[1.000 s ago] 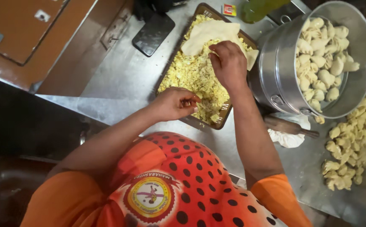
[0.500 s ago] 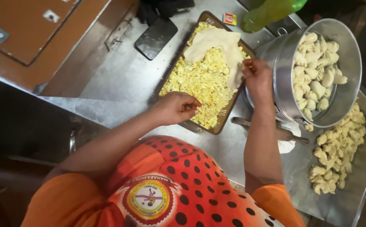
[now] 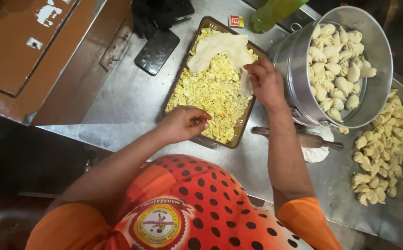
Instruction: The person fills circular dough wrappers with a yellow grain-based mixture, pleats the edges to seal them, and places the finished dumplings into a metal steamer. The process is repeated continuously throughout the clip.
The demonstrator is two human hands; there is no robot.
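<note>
A brown tray (image 3: 245, 124) holds crumbly yellow filling (image 3: 210, 95). A pale dough sheet (image 3: 220, 46) lies over its far end. My right hand (image 3: 267, 84) is at the tray's right rim, its fingers gripping the dough sheet's hanging edge. My left hand (image 3: 183, 124) hovers over the near end of the filling with its fingers curled together. What is inside them is hidden.
A metal steamer pot (image 3: 382, 99) full of folded dumplings (image 3: 336, 60) stands right of the tray. More dumplings (image 3: 382, 148) lie on the steel counter. A rolling pin (image 3: 299, 138) and white lump (image 3: 315, 153) sit near my right forearm. A phone (image 3: 157, 51), green bottle (image 3: 275, 11) and small box (image 3: 236, 21) are behind.
My right hand moved from the middle of the tray towards its right rim and took hold of the dough sheet's edge. My left hand stayed over the near end of the filling.
</note>
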